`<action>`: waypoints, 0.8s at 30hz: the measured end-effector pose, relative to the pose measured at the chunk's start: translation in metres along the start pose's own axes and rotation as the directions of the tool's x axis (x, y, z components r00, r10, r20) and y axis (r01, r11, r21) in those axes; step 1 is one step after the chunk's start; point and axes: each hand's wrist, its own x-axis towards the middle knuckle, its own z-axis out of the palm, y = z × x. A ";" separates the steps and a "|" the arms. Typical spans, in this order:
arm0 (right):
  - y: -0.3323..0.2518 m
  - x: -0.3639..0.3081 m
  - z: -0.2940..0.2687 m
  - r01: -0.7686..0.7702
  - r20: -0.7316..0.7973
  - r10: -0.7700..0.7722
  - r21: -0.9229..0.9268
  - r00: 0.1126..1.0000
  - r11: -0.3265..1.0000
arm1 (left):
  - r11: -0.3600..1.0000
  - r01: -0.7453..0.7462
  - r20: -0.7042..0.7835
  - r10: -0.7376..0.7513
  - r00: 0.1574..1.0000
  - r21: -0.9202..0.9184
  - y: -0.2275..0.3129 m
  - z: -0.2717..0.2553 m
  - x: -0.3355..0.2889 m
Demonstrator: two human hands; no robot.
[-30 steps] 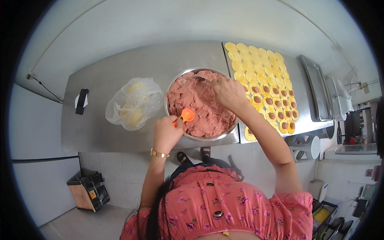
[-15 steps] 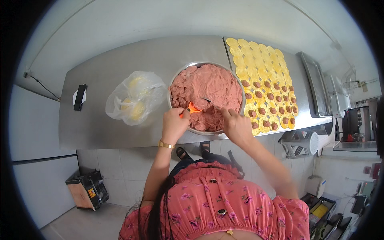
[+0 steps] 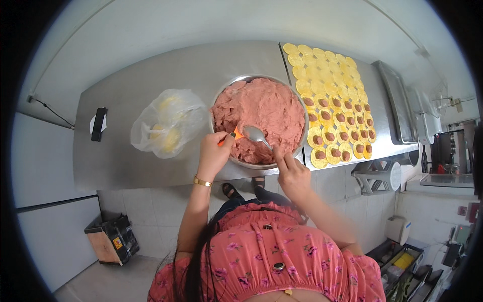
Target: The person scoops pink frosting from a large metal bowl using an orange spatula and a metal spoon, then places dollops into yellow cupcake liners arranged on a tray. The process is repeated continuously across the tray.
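A wide metal bowl [image 3: 217,95] heaped with pink ground meat mixture [image 3: 261,103] stands in front of me on the steel table. My left hand [image 3: 217,146] is closed around an orange spatula [image 3: 238,132], held over the near left part of the meat. In my right hand [image 3: 293,173], at the bowl's near right rim, is the handle of a metal spoon [image 3: 255,134]. The spoon's bowl lies against the orange spatula, just above the meat. Whether meat sits between the two tools cannot be made out.
Right of the bowl, yellow round wrappers [image 3: 314,75] lie in rows; the nearer rows carry meat lumps [image 3: 326,115]. Beyond them rests a metal tray [image 3: 395,105]. To the left are a clear plastic bag [image 3: 168,123] and a black object [image 3: 99,124]. A grey stool [image 3: 377,176] stands below.
The spoon has come up out of the meat and now meets the orange spatula, its bowl in full view. My right hand has drawn nearer to me; my left has shifted slightly left.
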 end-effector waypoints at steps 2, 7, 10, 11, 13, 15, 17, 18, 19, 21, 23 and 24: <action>0.005 -0.003 0.001 -0.057 -0.087 0.055 -0.020 0.995 0.998 | 0.999 0.034 0.016 -0.033 0.999 -0.026 -0.001 0.002 0.001; 0.006 -0.001 0.009 -0.086 -0.017 0.088 0.085 0.996 0.993 | 0.997 0.052 0.066 -0.056 0.996 0.060 0.003 0.000 0.001; -0.004 0.001 0.016 0.009 -0.069 -0.004 0.062 0.998 0.998 | 0.994 0.076 0.078 -0.069 0.995 -0.085 0.007 -0.002 -0.003; -0.005 0.002 0.016 -0.040 -0.034 0.041 0.041 0.999 0.998 | 0.995 0.058 0.070 -0.052 0.996 -0.083 0.008 -0.003 -0.005; -0.002 0.004 0.014 -0.072 -0.046 0.073 0.021 0.996 0.997 | 0.992 0.110 0.086 -0.104 0.991 -0.067 0.012 -0.005 -0.006; 0.001 0.005 0.009 -0.058 -0.014 0.059 0.083 0.998 0.995 | 0.996 0.042 0.051 -0.038 0.998 -0.074 0.015 -0.006 -0.007; 0.000 0.003 0.004 -0.047 -0.005 0.048 0.096 0.999 0.994 | 0.999 0.026 0.040 -0.024 0.999 -0.048 0.020 -0.006 -0.009; -0.002 0.002 0.002 -0.031 -0.004 0.031 0.087 1.000 0.996 | 0.999 0.028 0.041 -0.027 0.999 -0.026 0.022 -0.007 -0.011; -0.005 0.000 0.001 0.006 -0.007 -0.006 0.085 1.000 0.996 | 0.999 0.042 0.041 -0.041 0.998 -0.006 0.024 -0.007 -0.012; -0.008 -0.002 0.003 0.001 -0.041 0.000 0.038 0.999 0.999 | 0.997 0.052 0.042 -0.050 0.998 -0.065 0.027 -0.006 -0.012; -0.008 -0.004 0.007 0.007 -0.062 -0.006 0.008 0.998 1.000 | 0.989 0.073 0.052 -0.066 0.996 -0.126 0.028 -0.005 -0.013; -0.006 -0.004 0.009 0.005 -0.063 -0.005 -0.001 0.998 1.000 | 0.984 0.082 0.061 -0.073 0.995 -0.157 0.029 -0.005 -0.013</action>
